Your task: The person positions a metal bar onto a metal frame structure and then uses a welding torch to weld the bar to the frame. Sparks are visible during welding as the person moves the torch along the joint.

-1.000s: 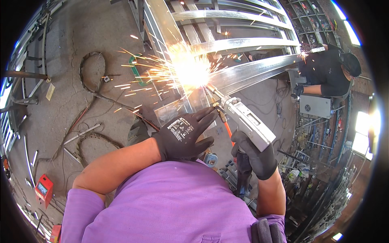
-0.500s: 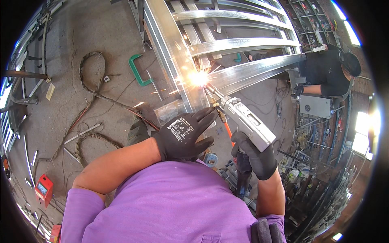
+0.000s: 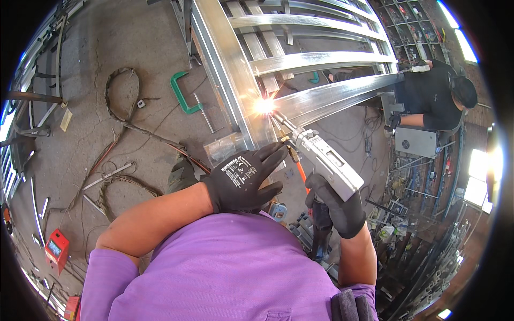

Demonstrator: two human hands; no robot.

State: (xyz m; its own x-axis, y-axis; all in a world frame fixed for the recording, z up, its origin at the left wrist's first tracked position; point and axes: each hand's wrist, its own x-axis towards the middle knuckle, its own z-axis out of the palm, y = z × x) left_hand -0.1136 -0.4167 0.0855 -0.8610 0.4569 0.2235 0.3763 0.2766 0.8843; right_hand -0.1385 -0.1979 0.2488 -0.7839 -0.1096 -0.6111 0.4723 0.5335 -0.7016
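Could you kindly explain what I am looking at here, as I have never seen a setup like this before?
Certainly. There is no robot: a person is working with their own two hands, in dark gloves. The view comes from a wide fisheye camera on the person's head, looking down, so straight edges bend near the rim.

The right hand grips a silver, box-shaped tool. A bright, sparking spot glows at its tip, against a metal frame. The left hand is spread, fingers near the tool's front; whether they touch it is hard to tell.

On the floor lie a green clamp and looped cables. A co-worker is at the right.
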